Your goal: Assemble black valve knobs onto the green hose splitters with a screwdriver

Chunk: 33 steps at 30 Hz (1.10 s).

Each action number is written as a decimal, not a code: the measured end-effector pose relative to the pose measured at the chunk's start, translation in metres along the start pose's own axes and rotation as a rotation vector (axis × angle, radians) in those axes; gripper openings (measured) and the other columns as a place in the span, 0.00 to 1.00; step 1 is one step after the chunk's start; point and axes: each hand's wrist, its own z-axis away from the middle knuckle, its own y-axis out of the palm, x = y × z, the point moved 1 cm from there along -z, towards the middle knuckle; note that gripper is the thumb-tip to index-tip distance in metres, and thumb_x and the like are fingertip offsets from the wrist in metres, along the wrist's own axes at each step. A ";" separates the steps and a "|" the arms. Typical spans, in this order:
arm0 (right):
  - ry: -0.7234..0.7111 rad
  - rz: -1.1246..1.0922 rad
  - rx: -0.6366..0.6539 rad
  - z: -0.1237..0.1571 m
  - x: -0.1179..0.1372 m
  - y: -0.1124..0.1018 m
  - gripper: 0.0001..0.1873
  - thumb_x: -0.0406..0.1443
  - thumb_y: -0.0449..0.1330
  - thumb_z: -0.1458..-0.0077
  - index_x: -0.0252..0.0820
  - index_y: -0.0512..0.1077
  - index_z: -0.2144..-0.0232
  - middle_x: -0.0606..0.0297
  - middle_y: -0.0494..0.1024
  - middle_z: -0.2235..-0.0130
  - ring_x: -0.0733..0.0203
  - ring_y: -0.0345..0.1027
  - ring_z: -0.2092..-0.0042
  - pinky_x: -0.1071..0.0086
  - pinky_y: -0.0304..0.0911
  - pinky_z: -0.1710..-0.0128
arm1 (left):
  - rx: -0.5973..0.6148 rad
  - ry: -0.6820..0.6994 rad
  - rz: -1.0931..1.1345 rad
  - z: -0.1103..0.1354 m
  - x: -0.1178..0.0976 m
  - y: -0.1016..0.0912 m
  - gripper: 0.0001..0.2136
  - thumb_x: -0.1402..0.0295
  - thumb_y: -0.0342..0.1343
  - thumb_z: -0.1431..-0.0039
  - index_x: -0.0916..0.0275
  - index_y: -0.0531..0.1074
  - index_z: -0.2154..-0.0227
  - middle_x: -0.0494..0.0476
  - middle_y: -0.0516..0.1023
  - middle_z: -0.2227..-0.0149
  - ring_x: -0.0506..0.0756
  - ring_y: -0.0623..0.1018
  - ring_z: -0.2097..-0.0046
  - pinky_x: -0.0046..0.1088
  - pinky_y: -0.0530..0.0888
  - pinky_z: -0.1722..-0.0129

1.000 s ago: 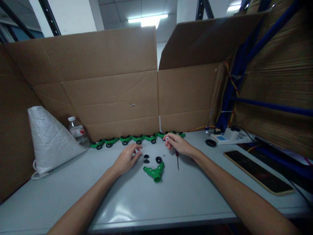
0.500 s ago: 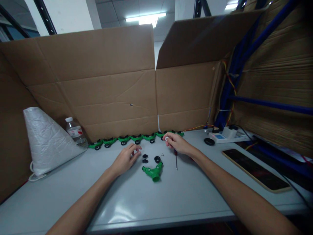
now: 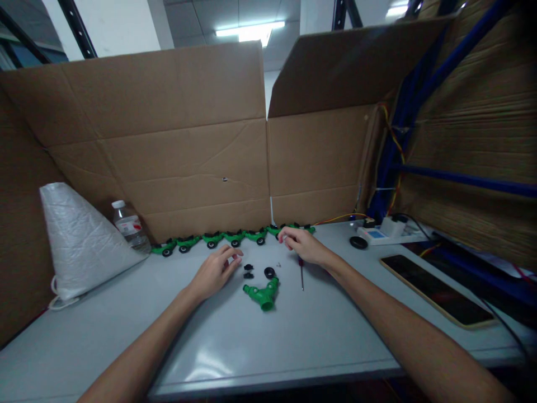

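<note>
My left hand (image 3: 218,270) rests on the table, fingers loosely bent and apart, holding nothing. Beside its fingertips lie two small black pieces (image 3: 248,271). My right hand (image 3: 302,244) is raised a little over the table, thumb and fingers pinching a small white piece (image 3: 285,238) that is mostly hidden. Under this hand a thin screwdriver (image 3: 301,275) lies with its shaft toward me, its handle partly covered. Between the hands are a black ring (image 3: 269,272), some tiny screw-like bits (image 3: 278,265) and a green Y-shaped plastic fitting (image 3: 264,295).
Several green fittings with black parts (image 3: 212,240) stand in a row along the cardboard wall (image 3: 188,168). At left are a silvery bag (image 3: 88,246) and a water bottle (image 3: 130,226). A black round cap (image 3: 358,242), power strip (image 3: 386,232) and phone (image 3: 436,290) lie at right.
My right hand has turned slightly, and less of the white piece shows between its fingers. My left hand and the parts on the table have not moved.
</note>
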 end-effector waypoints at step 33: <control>0.140 0.086 -0.062 0.003 -0.004 0.001 0.18 0.34 0.48 0.34 0.43 0.74 0.49 0.62 0.79 0.63 0.54 0.70 0.63 0.66 0.62 0.59 | -0.066 -0.062 -0.050 0.001 0.006 -0.001 0.16 0.55 0.47 0.25 0.56 0.77 0.51 0.55 0.79 0.60 0.53 0.76 0.70 0.30 0.71 0.62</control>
